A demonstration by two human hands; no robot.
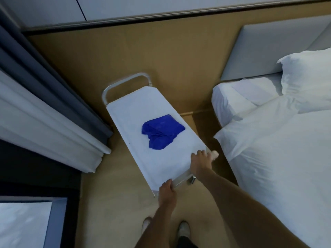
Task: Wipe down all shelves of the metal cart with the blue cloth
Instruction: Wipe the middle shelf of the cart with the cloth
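The metal cart (125, 108) stands on the tan floor below me, its pale top shelf seen from above with a curved handle at the far end. A crumpled blue cloth (161, 131) lies near the middle of that top shelf, untouched. My left hand (166, 191) grips the cart's near handle bar at its left corner. My right hand (198, 162) holds the same near end at the right corner, fingers curled over the edge. The lower shelves are hidden under the top one.
A bed (277, 149) with white duvet and pillow (308, 74) fills the right side, close to the cart. Curtains (44, 111) hang on the left. A wall (161, 8) runs along the far side. My feet (183, 228) stand just behind the cart.
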